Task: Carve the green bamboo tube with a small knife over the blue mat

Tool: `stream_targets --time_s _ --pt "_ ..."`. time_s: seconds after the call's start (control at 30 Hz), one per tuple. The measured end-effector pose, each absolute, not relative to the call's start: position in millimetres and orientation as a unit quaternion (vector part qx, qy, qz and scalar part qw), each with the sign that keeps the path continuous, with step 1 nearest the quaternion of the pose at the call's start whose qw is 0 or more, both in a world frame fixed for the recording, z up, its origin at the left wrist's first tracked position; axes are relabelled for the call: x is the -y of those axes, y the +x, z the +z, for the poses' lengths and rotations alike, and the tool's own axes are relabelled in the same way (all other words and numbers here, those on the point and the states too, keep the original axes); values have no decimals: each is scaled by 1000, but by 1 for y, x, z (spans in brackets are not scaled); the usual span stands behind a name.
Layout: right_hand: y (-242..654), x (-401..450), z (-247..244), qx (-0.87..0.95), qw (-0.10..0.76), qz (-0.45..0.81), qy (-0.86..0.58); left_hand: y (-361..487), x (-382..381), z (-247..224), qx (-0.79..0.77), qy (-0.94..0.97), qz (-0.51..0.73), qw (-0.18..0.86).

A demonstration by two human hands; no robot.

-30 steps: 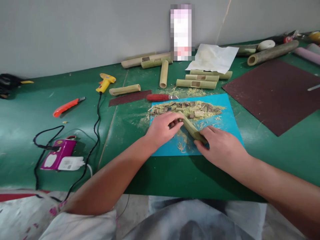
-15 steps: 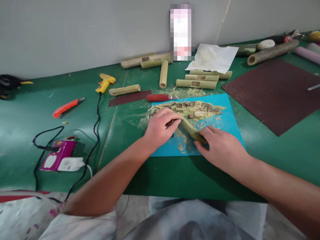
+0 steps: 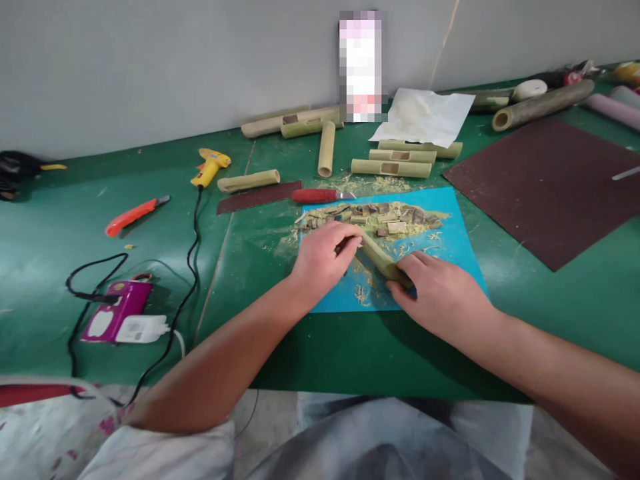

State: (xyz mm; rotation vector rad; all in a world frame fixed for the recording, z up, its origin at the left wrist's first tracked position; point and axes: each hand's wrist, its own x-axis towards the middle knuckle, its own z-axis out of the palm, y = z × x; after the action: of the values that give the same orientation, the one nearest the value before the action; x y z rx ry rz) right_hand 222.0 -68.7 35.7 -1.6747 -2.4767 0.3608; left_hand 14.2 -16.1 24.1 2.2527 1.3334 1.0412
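A pale green bamboo tube (image 3: 381, 257) slants between my two hands, above a blue sheet (image 3: 467, 247). At its upper left end, my left hand (image 3: 326, 257) is closed, thumb and fingers pinched together; whether a small piece sits between the fingertips I cannot tell. Wrapped round the lower right end is my right hand (image 3: 440, 287), which hides that end. Bamboo chips and shavings (image 3: 397, 227) lie heaped on the sheet just beyond my hands. Behind them rests a red-handled carving knife (image 3: 316, 195).
On the left are an orange utility knife (image 3: 131, 219), a yellow glue gun (image 3: 213, 167) and a purple power strip (image 3: 119, 309) with cords. Notched bamboo tubes (image 3: 391, 168) and white paper (image 3: 425, 117) lie at the back. A dark brown sheet (image 3: 545, 193) covers the right.
My left hand has shifted very slightly down along the bamboo's upper end. My right hand keeps its hold, and the tube stays nearly where it was.
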Motion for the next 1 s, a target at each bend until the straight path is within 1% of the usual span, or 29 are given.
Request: stream_targets --time_s 0.07,0.13,0.33,0.6,0.67,0.87,0.93,1.0 --pt "222 69 36 818 63 125 -558 13 17 26 -456 806 355 130" --pt "222 69 36 816 62 127 -560 12 18 25 -451 811 354 119" --pt "222 68 36 817 57 123 -560 7 19 17 -417 825 359 131" --pt "223 68 33 822 72 109 -555 6 12 13 -390 851 349 41" --pt "223 68 34 821 71 110 -555 5 11 12 -386 853 347 49" --pt "223 68 33 821 70 107 -556 -1 4 11 -379 845 352 134" --pt "223 68 32 823 74 104 -553 0 3 11 -376 848 353 126" --pt "223 68 31 824 78 103 -552 1 3 12 -370 857 347 91"
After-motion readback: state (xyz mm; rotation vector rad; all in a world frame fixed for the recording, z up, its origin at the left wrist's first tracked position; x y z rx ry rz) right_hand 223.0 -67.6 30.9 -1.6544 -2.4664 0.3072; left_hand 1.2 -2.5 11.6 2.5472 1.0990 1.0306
